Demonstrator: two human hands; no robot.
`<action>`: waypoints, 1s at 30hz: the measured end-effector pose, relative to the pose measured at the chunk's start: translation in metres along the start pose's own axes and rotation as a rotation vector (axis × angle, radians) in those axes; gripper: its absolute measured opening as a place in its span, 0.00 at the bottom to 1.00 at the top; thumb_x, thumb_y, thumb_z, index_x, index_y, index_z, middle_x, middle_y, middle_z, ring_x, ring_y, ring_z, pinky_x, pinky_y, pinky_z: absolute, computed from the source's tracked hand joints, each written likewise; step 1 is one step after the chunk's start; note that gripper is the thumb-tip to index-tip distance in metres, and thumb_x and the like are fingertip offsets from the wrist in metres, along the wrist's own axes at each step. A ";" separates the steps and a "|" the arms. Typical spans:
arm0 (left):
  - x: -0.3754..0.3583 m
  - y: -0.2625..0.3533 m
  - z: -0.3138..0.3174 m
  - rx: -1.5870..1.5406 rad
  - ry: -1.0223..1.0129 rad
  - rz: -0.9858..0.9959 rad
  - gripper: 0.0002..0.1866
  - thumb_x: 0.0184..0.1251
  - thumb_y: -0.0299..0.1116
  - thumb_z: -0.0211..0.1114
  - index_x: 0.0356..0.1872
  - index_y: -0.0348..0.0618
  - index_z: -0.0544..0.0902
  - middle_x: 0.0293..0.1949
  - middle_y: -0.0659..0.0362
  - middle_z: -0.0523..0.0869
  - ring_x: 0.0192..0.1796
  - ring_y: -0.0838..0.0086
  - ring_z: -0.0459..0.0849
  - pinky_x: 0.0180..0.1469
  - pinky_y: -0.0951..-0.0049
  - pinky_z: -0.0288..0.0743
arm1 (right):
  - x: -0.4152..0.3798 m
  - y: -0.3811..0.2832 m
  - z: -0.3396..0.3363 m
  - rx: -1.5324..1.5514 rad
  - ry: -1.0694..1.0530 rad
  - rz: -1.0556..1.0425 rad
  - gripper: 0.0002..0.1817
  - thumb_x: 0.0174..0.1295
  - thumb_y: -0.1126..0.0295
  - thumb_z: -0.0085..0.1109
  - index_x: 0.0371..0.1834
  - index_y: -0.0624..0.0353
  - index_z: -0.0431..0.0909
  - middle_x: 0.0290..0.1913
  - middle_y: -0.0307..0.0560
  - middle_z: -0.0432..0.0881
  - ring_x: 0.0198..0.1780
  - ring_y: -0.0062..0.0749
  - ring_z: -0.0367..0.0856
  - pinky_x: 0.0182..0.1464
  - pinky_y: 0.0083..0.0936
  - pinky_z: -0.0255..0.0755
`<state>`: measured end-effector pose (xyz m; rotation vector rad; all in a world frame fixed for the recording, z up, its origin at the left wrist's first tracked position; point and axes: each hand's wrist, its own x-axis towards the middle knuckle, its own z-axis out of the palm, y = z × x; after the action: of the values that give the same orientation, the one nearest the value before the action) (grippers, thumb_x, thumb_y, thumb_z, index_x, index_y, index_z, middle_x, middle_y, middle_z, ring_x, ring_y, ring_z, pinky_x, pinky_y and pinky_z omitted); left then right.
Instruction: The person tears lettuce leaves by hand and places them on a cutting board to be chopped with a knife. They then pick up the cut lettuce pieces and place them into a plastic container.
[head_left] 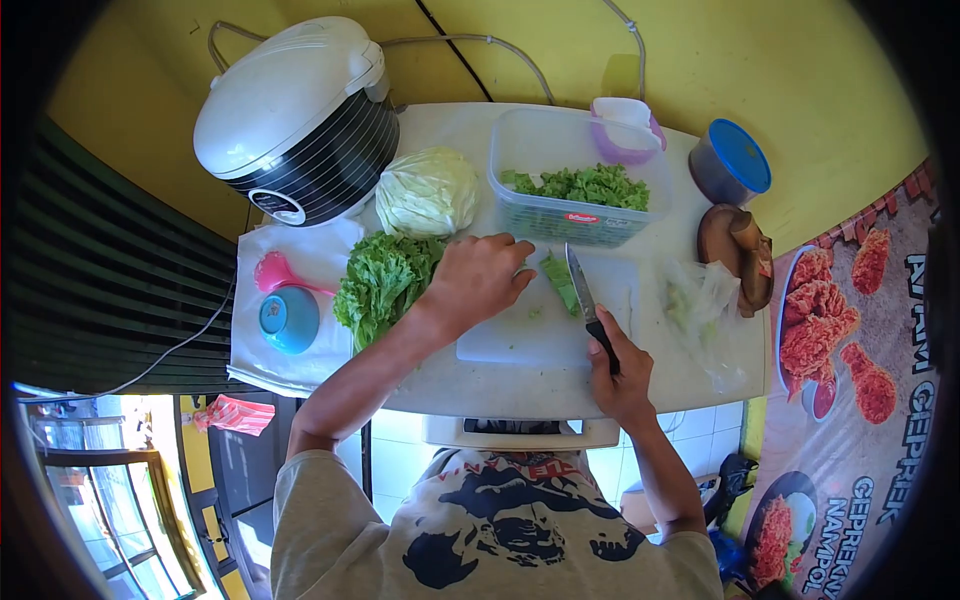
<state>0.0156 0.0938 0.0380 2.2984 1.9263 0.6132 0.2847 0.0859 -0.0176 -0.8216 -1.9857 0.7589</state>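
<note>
My right hand (622,372) is wrapped round the black handle of a kitchen knife (578,282), its blade pointing away from me over the white cutting board (500,340). Just left of the blade lies a cut piece of lettuce (558,284) on the board. My left hand (480,280) hovers over the board's left side with its fingers curled together; what they hold, if anything, is mostly hidden. Under and beside that wrist sits a bunch of leafy lettuce (385,285). Behind the board, a clear plastic container (570,222) holds cut lettuce (590,187).
A cabbage (428,192) and a rice cooker (300,120) stand at the back left. A blue bowl (289,320) and pink ladle (275,272) lie left. To the right are a plastic bag (705,315), a blue-lidded tub (730,163) and a brown wooden object (733,250).
</note>
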 end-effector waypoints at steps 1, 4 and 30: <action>-0.001 -0.005 0.007 0.051 -0.051 -0.001 0.08 0.69 0.35 0.74 0.43 0.45 0.91 0.37 0.55 0.92 0.37 0.55 0.92 0.42 0.57 0.87 | 0.000 0.001 0.000 0.001 -0.004 -0.001 0.24 0.76 0.75 0.59 0.74 0.65 0.78 0.27 0.44 0.82 0.26 0.21 0.78 0.32 0.21 0.74; -0.002 -0.008 0.008 0.063 -0.062 0.022 0.07 0.69 0.34 0.73 0.42 0.45 0.91 0.38 0.55 0.91 0.37 0.56 0.92 0.42 0.56 0.87 | 0.000 0.002 -0.001 -0.005 -0.010 -0.006 0.24 0.76 0.75 0.59 0.75 0.65 0.77 0.27 0.43 0.82 0.26 0.21 0.77 0.32 0.21 0.73; 0.000 0.012 0.037 -0.188 0.100 -0.008 0.12 0.66 0.31 0.76 0.48 0.40 0.88 0.49 0.54 0.88 0.50 0.56 0.90 0.55 0.55 0.83 | -0.012 0.010 -0.001 0.112 0.046 0.133 0.30 0.79 0.73 0.55 0.82 0.68 0.65 0.25 0.41 0.80 0.23 0.18 0.74 0.30 0.21 0.69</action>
<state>0.0394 0.0983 0.0082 2.1826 1.8291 0.8831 0.2933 0.0831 -0.0298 -0.9029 -1.8436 0.9116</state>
